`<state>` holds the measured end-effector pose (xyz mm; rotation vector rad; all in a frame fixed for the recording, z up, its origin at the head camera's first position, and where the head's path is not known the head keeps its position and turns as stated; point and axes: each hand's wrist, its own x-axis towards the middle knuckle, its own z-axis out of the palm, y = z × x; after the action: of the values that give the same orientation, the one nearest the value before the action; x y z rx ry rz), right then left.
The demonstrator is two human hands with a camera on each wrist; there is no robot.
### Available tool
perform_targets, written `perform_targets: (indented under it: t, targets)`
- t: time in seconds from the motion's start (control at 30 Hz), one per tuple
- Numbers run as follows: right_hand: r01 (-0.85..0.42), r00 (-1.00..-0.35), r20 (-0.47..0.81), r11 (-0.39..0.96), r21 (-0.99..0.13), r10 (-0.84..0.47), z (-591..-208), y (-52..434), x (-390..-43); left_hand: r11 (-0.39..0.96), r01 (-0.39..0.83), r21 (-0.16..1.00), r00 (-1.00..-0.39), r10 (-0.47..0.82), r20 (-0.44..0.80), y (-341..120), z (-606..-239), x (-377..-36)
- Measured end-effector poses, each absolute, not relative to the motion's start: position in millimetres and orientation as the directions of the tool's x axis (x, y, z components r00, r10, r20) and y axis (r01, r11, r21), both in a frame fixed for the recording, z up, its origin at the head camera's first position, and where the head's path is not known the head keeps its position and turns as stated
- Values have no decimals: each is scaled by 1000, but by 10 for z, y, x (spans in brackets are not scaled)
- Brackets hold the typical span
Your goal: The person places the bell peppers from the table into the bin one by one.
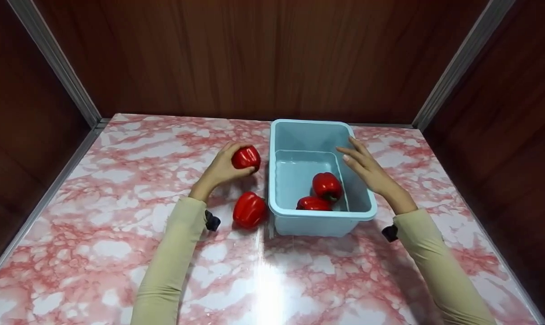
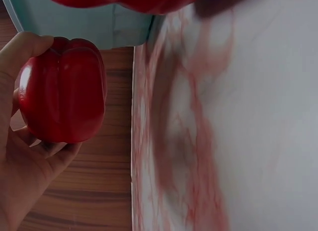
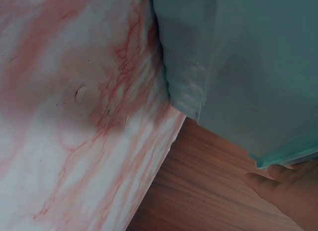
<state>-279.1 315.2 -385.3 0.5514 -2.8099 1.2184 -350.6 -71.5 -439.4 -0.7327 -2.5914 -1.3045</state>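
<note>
My left hand (image 1: 220,170) curls round a red pepper (image 1: 246,158) just left of the blue bin (image 1: 281,212), its lobed end tipped toward the far right. My right hand (image 1: 367,168) rests on the bin's right rim, fingers straight and slightly spread. Two peppers (image 1: 326,186) lie inside; another pepper (image 1: 249,210) sits against the bin's near left corner.

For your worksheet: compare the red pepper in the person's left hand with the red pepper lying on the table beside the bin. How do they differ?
The held pepper is gripped by the left hand, lifted near the bin's far left side; the loose pepper rests untouched on the marble table.
The loose pepper lies against the blue bin near its front corner; whether the held pepper touches the bin is unclear.
The loose pepper looks larger in the head view.
Both are glossy red and outside the bin.
</note>
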Motion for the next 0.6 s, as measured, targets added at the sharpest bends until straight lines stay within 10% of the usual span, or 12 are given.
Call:
perform_targets:
  t: [0.6]
  targets:
    - [-354, -930, 190, 629, -693, -314, -3869, 3160, -2799, 455, 548, 702, -834, 355, 421, -703, -4341, -3474]
